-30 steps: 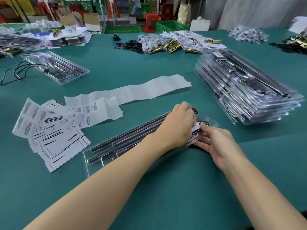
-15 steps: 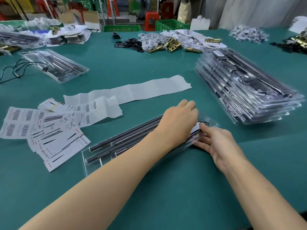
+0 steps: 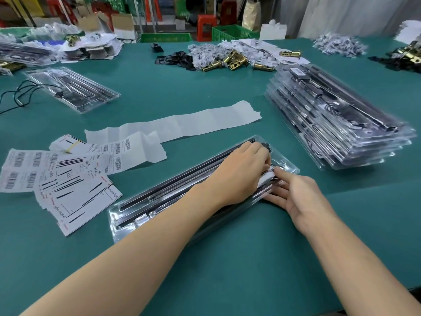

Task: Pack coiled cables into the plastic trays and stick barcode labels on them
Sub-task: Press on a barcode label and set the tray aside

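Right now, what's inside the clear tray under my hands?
Long black bars fill the tray; a barcode label shows beside the right hand. The left hand hides the rest.

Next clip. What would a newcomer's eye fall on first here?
The left hand and right hand meet on a barcode label at the right end of a clear tray in the centre. A tall stack of packed trays stands to its right; loose label sheets lie to its left.

A long clear plastic tray (image 3: 118,226) lay on the green table (image 3: 250,258), left hand (image 3: 241,174) and right hand (image 3: 300,197) on its right end. White barcode label sheets (image 3: 27,172) lay to its left, a stack of filled clear trays (image 3: 341,133) to its right, a white paper strip (image 3: 205,122) behind.
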Demonstrator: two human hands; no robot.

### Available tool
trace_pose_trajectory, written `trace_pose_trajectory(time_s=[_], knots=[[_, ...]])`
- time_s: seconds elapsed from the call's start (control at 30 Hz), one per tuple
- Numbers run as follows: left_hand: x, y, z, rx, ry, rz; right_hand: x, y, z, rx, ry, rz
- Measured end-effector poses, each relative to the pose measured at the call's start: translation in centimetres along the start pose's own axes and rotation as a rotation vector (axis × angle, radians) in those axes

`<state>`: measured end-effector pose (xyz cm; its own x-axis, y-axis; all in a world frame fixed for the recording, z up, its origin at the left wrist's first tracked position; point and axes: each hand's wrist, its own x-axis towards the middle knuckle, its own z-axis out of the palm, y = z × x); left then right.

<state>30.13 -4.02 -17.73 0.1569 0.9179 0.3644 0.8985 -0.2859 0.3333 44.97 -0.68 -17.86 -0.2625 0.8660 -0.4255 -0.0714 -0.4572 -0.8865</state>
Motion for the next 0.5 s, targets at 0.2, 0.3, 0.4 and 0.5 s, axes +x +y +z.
trace_pose_trajectory(time_s=[0.2, 0.3, 0.4, 0.5], knots=[[-0.12, 0.08, -0.27, 0.022, 0.003, 0.014, 0.04, -0.04, -0.03, -0.027, -0.021, -0.008], [-0.25, 0.16, -0.41, 0.001, -0.006, 0.009, 0.01, -0.02, -0.06, -0.025, -0.021, -0.007], [-0.36, 0.26, -0.59, -0.031, -0.021, -0.005, -0.03, -0.04, -0.03, -0.022, -0.017, -0.007], [-0.40, 0.24, -0.56, -0.047, -0.041, -0.019, -0.11, -0.05, 0.05, -0.021, -0.016, -0.009]])
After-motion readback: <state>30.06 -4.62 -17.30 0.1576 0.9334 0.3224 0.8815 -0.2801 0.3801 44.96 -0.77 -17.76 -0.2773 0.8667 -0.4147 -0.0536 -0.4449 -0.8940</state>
